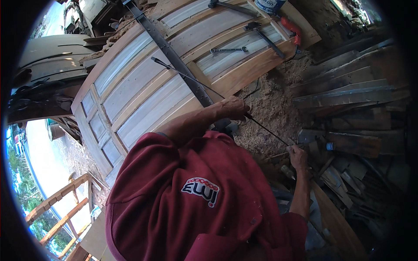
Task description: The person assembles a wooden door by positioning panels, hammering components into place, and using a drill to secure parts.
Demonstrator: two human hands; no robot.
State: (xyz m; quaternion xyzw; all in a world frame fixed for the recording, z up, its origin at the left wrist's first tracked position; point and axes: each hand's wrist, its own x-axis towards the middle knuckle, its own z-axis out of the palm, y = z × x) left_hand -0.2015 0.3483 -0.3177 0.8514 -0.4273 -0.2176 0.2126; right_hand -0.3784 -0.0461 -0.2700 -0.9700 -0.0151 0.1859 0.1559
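Observation:
A long thin dark rod [267, 130] runs slantwise from above the door down to the right. My left hand [235, 108] is closed round its middle stretch, near the door's front edge. Farther down, at its lower end, the fingers of my right hand [298, 156] are closed on it. The rod's far, thicker end crosses over a dark metal bar [174, 58] with holes along it, which lies across the panelled wooden door [143, 85]. Part of the bar's near end is hidden by my left forearm.
On the door lie a wrench [228, 50], a hammer [267, 41], another hammer-like tool [235, 8] and a red power tool [291, 28], beside a blue-and-white tub [270, 5]. Wood shavings [278, 104] cover the ground. Stacked boards [348, 93] and offcuts [344, 182] crowd the right.

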